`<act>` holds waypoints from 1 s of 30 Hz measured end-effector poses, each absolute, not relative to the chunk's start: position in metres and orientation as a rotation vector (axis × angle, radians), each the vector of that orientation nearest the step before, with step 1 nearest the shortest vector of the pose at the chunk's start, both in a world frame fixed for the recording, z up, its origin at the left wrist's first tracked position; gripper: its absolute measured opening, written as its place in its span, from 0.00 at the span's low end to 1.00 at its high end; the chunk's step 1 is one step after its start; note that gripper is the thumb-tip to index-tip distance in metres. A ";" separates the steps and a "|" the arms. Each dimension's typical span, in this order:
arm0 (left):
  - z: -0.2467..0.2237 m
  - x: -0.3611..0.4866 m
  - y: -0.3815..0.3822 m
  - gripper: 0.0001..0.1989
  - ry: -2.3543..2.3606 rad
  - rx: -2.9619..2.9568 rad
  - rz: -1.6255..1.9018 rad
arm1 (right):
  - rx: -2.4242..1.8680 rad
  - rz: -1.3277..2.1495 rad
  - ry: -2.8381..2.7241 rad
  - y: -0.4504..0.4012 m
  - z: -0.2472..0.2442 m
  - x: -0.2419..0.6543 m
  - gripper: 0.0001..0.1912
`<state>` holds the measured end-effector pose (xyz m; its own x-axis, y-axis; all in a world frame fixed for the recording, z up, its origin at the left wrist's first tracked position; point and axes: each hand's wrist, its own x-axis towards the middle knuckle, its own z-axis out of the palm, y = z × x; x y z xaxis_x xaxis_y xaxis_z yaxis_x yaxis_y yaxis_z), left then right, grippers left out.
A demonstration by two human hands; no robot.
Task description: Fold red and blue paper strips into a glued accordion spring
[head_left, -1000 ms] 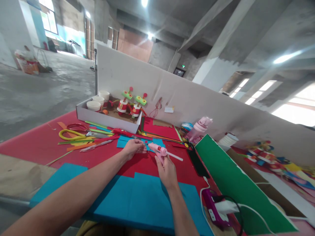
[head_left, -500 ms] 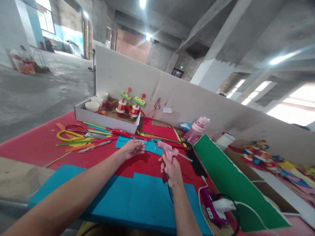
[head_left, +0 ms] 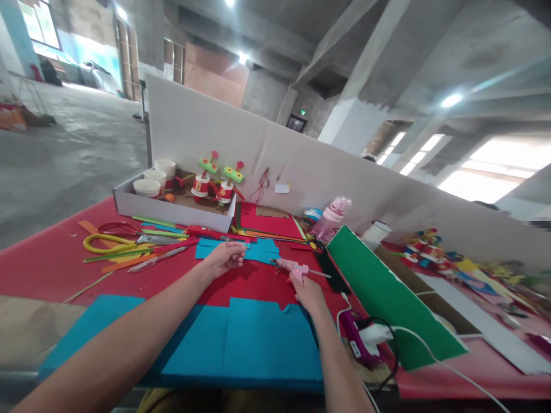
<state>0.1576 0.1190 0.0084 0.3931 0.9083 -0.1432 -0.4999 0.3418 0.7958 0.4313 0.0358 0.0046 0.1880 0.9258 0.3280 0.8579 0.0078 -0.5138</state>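
My right hand (head_left: 307, 291) is closed round the handle of a pink hot glue gun (head_left: 293, 268), its nozzle pointing left and a clear glue stick jutting from its back. My left hand (head_left: 227, 258) pinches a small blue paper piece (head_left: 247, 246) between thumb and fingertips. Behind that hand, cut blue paper (head_left: 262, 250) lies on the red table cover (head_left: 258, 284). Nearer to me spreads a large blue sheet (head_left: 241, 338). The glue gun's tip is apart from the small piece.
Yellow- and red-handled scissors (head_left: 109, 243) lie among paper strips at left. Behind them stands a white box (head_left: 172, 211) with paper cups and cup figures. A purple power strip (head_left: 360, 338), cables, a phone (head_left: 328, 272) and an upright green board (head_left: 387, 298) border the right side.
The glue gun has moved away from the small blue piece, down and to the right, and now lies more level. My left hand still pinches the piece. The view has shifted to the right.
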 end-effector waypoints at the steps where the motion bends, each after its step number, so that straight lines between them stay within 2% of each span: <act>1: 0.009 0.158 0.118 0.09 0.654 0.740 1.006 | -1.947 0.131 -1.670 0.033 0.010 0.430 0.20; 3: 0.010 0.158 0.117 0.09 0.662 0.734 1.014 | -2.079 0.004 -1.584 0.029 0.024 0.423 0.20; 5: 0.010 0.159 0.118 0.09 0.683 0.723 1.023 | -2.014 -0.125 -1.461 0.032 0.038 0.407 0.21; 6: 0.010 0.159 0.118 0.09 0.695 0.717 1.030 | -1.919 -0.083 -1.445 0.037 0.044 0.395 0.21; 11: 0.012 0.157 0.121 0.09 0.748 0.684 1.122 | -1.238 0.855 -1.255 0.084 0.037 0.313 0.21; 13: 0.013 0.157 0.122 0.09 0.791 0.653 1.153 | -1.072 1.054 -1.117 0.098 0.024 0.288 0.21; 19: 0.011 0.163 0.120 0.12 0.851 0.673 1.132 | -0.948 1.087 -1.014 0.104 -0.008 0.278 0.23; 25: 0.013 0.170 0.115 0.13 0.903 0.706 1.176 | -0.944 1.055 -1.038 0.104 -0.008 0.283 0.17; 30: 0.012 0.172 0.114 0.14 0.939 0.728 1.194 | -0.938 1.113 -0.970 0.103 -0.005 0.282 0.15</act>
<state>0.1723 0.1141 0.0124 0.0950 0.9725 -0.2127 -0.4356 0.2327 0.8695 0.2818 0.1034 -0.0048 0.1618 0.9762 0.1441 -0.2761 0.1850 -0.9431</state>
